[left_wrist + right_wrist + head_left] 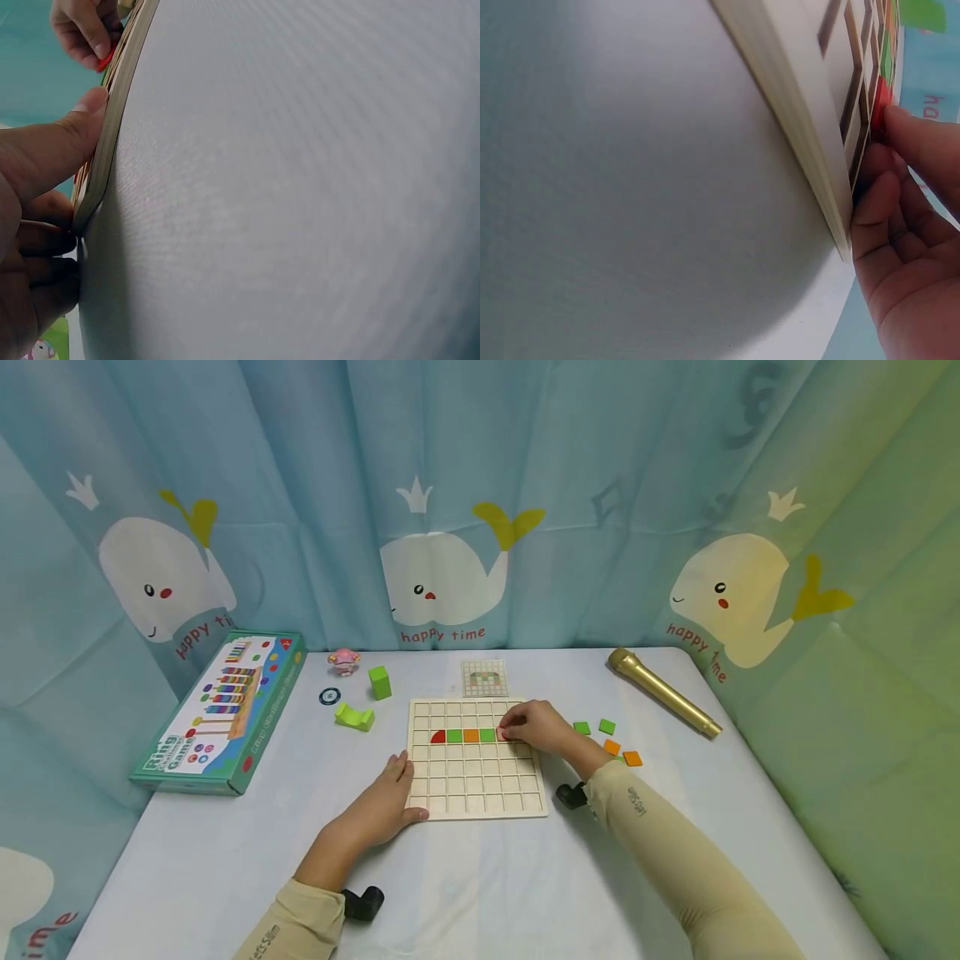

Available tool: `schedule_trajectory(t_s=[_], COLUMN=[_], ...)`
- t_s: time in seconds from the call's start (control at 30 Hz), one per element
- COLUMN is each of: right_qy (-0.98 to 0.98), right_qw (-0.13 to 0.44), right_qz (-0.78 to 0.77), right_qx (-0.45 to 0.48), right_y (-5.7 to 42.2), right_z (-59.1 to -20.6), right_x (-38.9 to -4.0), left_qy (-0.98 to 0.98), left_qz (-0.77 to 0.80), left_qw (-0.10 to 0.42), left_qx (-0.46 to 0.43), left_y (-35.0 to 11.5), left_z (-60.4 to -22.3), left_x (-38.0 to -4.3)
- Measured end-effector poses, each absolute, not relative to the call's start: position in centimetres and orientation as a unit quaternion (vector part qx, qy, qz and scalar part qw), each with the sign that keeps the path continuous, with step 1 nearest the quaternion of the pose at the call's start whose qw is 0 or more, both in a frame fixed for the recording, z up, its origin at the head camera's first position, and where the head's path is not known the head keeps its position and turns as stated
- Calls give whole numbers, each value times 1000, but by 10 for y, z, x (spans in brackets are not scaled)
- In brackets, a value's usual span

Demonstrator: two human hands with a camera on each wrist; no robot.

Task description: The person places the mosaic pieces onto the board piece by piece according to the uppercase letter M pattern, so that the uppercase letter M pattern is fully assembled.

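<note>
A pale wooden grid board (pixel 476 785) lies on the table. My left hand (pixel 381 802) rests at its left edge, fingers along the side and thumb at the near left corner. In the left wrist view the thumb (pixel 67 142) touches the board's rim. My right hand (pixel 542 727) pinches a red piece (pixel 883 97) at the right end of a row, mostly hidden by the fingertips. That row runs from a red rounded piece (pixel 438 737) through a green tile (pixel 454 737), an orange tile (pixel 471 736) and another green tile (pixel 487 736).
Behind the board lies a pattern card (pixel 484 678). Several loose green and orange tiles (pixel 632 758) are right of it, near a gold microphone (pixel 663 693). At left are a game box (pixel 225 710), green blocks (pixel 380 682), a pink figurine (pixel 344 662) and a round chip (pixel 330 696).
</note>
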State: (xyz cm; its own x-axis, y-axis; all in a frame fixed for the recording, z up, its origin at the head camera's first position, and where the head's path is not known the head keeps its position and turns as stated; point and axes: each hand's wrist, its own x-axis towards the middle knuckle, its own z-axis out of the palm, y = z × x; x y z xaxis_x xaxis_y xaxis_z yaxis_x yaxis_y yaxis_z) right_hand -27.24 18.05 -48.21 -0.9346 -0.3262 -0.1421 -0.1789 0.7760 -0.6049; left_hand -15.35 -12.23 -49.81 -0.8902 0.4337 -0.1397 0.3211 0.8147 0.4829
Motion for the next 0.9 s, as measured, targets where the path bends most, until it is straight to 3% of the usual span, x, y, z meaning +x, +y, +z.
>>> schedule_trajectory(t_s=[0.5,0.9], right_qy=[937,934], right_qw=[112,67], right_qz=[-297,-329], right_qx=[-145,-121], right_y=[180,212], right_z=[-484,-475], right_x=[-270,-268], left_qy=[945,945], left_qz=[234,229], left_qw=[123,121], left_qx=[195,198], left_y=[-122,-122], left_z=[-500,-497], left_x=[-154,-153])
